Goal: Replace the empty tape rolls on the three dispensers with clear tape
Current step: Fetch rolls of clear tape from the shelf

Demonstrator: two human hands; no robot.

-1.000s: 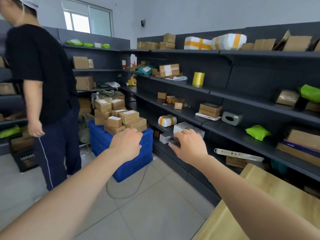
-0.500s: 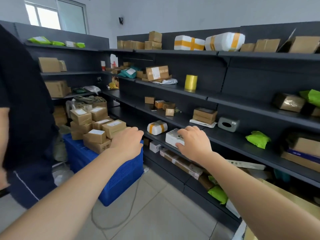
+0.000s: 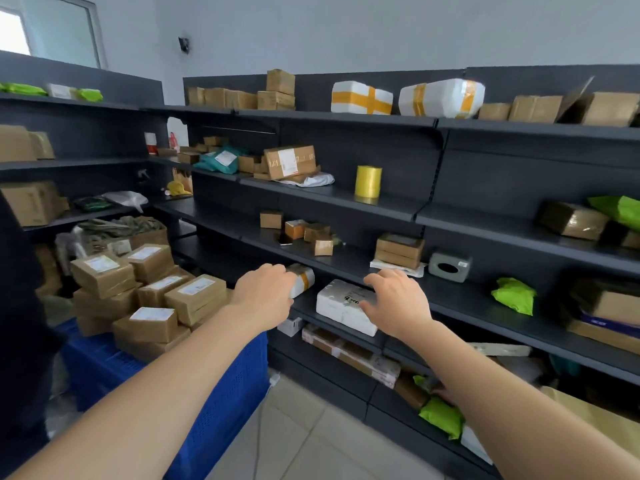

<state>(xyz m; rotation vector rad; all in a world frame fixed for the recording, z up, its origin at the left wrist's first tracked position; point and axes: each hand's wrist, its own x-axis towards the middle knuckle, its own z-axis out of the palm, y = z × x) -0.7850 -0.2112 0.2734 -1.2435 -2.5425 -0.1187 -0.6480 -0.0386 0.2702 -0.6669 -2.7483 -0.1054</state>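
No tape dispenser or clear tape roll can be made out in the head view. A yellow roll (image 3: 368,181) stands upright on a middle shelf of the dark shelving (image 3: 346,206). Both my arms reach toward a lower shelf. My left hand (image 3: 263,292) is loosely curled with its knuckles up, right against a small white parcel with orange tape (image 3: 304,279); its fingertips are hidden. My right hand (image 3: 394,299) has its fingers spread over the right end of a white foam box (image 3: 341,304) and holds nothing.
A grey box with an oval slot (image 3: 449,266) sits right of my right hand. A blue crate (image 3: 214,403) stacked with labelled cardboard boxes (image 3: 152,292) stands at lower left. A person in dark clothes (image 3: 17,323) is at the left edge. A wooden tabletop corner (image 3: 595,420) is at lower right.
The view has moved closer to the shelves and panned right, so the person has slid almost out of frame. Both hands have advanced to the white parcels, and the right hand's fingers have spread.
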